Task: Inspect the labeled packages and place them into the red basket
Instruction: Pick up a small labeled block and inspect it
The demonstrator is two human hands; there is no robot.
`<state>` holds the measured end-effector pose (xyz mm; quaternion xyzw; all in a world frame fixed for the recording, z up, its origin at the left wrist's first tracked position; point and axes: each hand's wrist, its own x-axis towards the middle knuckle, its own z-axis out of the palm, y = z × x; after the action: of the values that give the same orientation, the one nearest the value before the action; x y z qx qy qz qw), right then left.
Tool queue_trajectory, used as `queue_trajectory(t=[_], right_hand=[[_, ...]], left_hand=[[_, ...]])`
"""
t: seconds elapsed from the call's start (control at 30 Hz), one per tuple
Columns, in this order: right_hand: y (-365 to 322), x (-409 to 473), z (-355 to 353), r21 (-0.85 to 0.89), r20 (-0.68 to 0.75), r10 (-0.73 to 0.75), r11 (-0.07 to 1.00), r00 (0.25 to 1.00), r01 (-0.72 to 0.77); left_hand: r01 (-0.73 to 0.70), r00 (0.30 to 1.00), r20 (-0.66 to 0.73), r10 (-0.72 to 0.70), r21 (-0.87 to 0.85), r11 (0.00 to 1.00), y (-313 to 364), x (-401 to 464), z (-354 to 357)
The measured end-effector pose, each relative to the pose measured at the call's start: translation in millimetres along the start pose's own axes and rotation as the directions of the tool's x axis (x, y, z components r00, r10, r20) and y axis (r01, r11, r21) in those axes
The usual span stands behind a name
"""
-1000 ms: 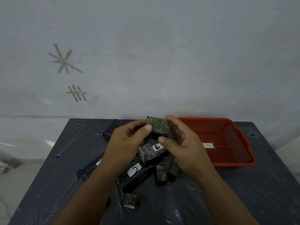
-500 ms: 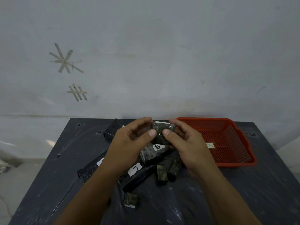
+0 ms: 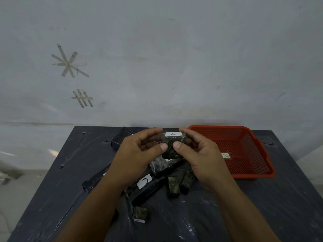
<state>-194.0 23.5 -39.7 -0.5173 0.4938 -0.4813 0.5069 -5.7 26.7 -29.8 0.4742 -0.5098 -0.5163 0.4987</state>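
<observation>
Head view, looking down at a dark table against a grey wall.

Both hands up above the pile, pinching one small dark package between them. Left hand coming in from the lower left, fingers curled over the top, thumb pressed flat on the near face. Right hand mirroring it from the lower right, thumb tip just beside the left thumb, fingers wrapped round the far side. Both closed on that package, forearms angled in toward each other like a V. Package tilted so its top edge faces the camera, white label up there with a faint mark, too small to read for sure.

Rest of the packages heaped on the table under the hands: a long black one with a "C" label, a clear-wrapped one partly hidden, a couple of dark greenish blocks leaning together, and a small one lying apart nearer the camera.

Red basket on the table just right of the right hand, no packages inside, only a small pale tag on the mesh.

Tape marks stuck on the wall, upper left.
</observation>
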Motion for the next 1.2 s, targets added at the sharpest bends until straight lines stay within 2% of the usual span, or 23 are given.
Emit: queue_trajectory(t=[0.07,0.13,0.23,0.33,0.53,0.8,0.93,1.2], right_hand=[[0,0,-1,-0.02,0.021,-0.019,1.0,1.0,0.019],[2,2,1,0.049,0.043,-0.005,0.999,0.999,0.003],[-1,3,5,0.187,0.065,0.07,0.979,0.995,-0.081],[-6,2,5,0.185,0.063,0.084,0.978,0.994,-0.094],[-9,3,3,0.257,0.021,0.048,0.965,0.999,-0.052],[0,4,2,0.125,0.026,0.023,0.992,0.999,-0.026],[3,4,3,0.096,0.035,0.047,0.994,0.998,-0.05],[1,4,6,0.111,0.069,0.152,0.981,0.986,-0.159]], left_hand=[[0.0,1.0,0.011,0.0,-0.001,1.0,0,-1,0],[-0.018,1.0,0.0,0.018,-0.015,1.0,0,-1,1],[-0.023,0.997,-0.074,0.016,-0.097,0.995,-2,1,3],[-0.022,0.993,-0.12,0.001,-0.171,0.985,-7,5,4],[-0.001,0.999,-0.033,-0.003,-0.113,0.994,-8,3,1],[0.06,0.993,-0.098,-0.062,-0.023,0.998,0,6,6],[0.083,0.989,-0.118,-0.088,-0.044,0.996,-2,9,6],[0.095,0.993,-0.062,-0.1,-0.079,0.992,-1,5,7]])
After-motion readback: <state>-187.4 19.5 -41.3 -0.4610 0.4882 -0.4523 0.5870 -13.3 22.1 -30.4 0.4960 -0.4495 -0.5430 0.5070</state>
